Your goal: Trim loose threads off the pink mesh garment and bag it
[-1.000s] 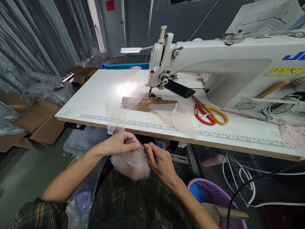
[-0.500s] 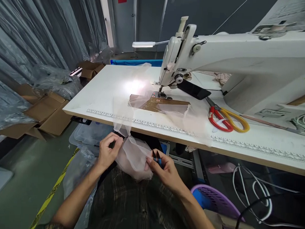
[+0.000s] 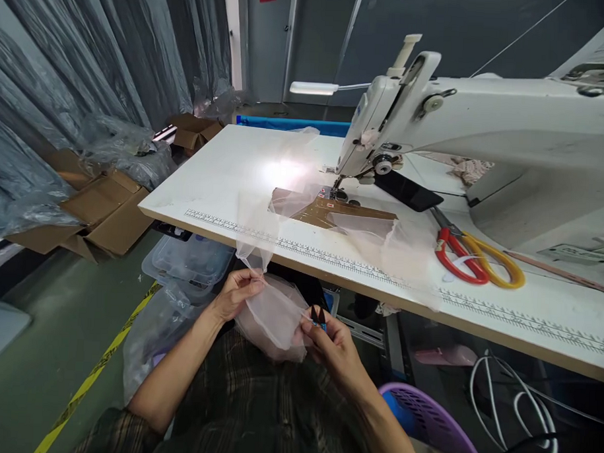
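Note:
Sheer pale pink fabric (image 3: 275, 316) hangs in front of my body, below the table's front edge, and a strip of it runs up onto the table. My left hand (image 3: 235, 297) is closed, pinching the fabric where it gathers narrow. In my right hand (image 3: 338, 343) sit small thread snips (image 3: 318, 317) with dark pointed blades and blue handles, blades upward. The thumb and fingers of that hand also grip the fabric's right edge. Beyond, the sewing machine (image 3: 369, 136) stands with a brown template (image 3: 315, 212) by its needle.
On the white table (image 3: 204, 177) lie red-and-yellow-handled scissors (image 3: 462, 255), a black phone (image 3: 407, 190) and more sheer fabric (image 3: 404, 256). A purple basket (image 3: 429, 416) and looped white cables (image 3: 514, 399) are below right. Cardboard boxes (image 3: 109, 206) and a clear plastic bin (image 3: 189, 259) are at left.
The hands were close together at the fabric, then moved apart, exposing the snips in my right hand. My left hand has since closed on the gathered part. The view has swung left.

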A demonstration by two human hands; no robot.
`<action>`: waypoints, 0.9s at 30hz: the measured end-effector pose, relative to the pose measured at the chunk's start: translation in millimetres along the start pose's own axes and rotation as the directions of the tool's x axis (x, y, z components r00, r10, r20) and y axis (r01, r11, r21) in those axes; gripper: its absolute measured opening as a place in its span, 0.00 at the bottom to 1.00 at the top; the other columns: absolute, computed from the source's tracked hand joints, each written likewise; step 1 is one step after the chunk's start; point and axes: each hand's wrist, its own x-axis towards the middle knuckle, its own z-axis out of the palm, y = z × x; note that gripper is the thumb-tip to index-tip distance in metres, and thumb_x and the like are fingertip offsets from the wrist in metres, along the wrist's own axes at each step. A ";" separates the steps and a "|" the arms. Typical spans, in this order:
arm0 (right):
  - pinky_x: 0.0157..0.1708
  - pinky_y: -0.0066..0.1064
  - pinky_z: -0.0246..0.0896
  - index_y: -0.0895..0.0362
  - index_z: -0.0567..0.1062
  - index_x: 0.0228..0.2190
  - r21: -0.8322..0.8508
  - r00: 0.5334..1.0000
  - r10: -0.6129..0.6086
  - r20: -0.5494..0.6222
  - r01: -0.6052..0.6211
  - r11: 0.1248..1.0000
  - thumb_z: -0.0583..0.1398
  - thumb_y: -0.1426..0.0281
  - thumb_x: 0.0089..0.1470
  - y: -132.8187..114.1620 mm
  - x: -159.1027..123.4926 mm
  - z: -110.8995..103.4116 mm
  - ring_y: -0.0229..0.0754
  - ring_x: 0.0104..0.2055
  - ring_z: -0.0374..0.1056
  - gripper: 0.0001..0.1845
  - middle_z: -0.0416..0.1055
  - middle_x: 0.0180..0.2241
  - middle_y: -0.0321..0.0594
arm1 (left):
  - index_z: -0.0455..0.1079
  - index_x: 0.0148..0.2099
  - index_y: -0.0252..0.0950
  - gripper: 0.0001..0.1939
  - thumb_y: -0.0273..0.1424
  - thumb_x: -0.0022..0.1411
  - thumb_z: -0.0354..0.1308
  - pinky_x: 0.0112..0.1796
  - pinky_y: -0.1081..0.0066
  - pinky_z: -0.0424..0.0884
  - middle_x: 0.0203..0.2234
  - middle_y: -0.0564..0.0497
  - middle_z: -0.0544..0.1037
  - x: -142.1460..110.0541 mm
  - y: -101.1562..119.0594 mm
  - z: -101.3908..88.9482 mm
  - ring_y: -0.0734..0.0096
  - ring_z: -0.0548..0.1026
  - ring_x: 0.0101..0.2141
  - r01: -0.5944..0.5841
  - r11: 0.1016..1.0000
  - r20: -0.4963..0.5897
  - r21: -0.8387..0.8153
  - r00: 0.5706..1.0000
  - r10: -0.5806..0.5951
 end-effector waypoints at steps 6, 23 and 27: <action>0.25 0.27 0.56 0.57 0.72 0.38 -0.426 0.973 -0.199 -0.117 0.132 0.895 0.52 0.53 0.60 -23.3 27.3 -12.4 0.38 0.27 0.62 0.20 0.71 0.30 0.38 | 0.76 0.29 0.33 0.15 0.39 0.45 0.70 0.37 0.73 0.67 0.31 0.47 0.80 -2.8 3.6 -8.8 0.71 0.73 0.33 -0.046 0.999 -0.044 -0.001 0.998 0.046; 0.26 0.28 0.57 0.57 0.69 0.22 -0.347 0.957 -0.174 0.231 0.248 0.905 0.44 0.49 0.62 -35.0 27.4 33.2 0.36 0.23 0.60 0.31 0.65 0.20 0.36 | 0.79 0.39 0.33 0.13 0.37 0.58 0.60 0.41 0.69 0.71 0.36 0.45 0.82 -51.5 46.1 -8.0 0.63 0.78 0.38 -0.110 0.810 0.156 0.576 0.988 0.023; 0.25 0.27 0.57 0.57 0.69 0.22 -0.366 0.941 -0.211 0.264 0.301 0.881 0.45 0.50 0.62 -32.4 34.8 38.3 0.36 0.23 0.61 0.29 0.64 0.19 0.35 | 0.79 0.37 0.32 0.13 0.37 0.58 0.60 0.39 0.69 0.71 0.34 0.46 0.82 -50.7 46.3 -7.2 0.63 0.78 0.36 -0.086 0.813 0.140 0.576 0.990 0.006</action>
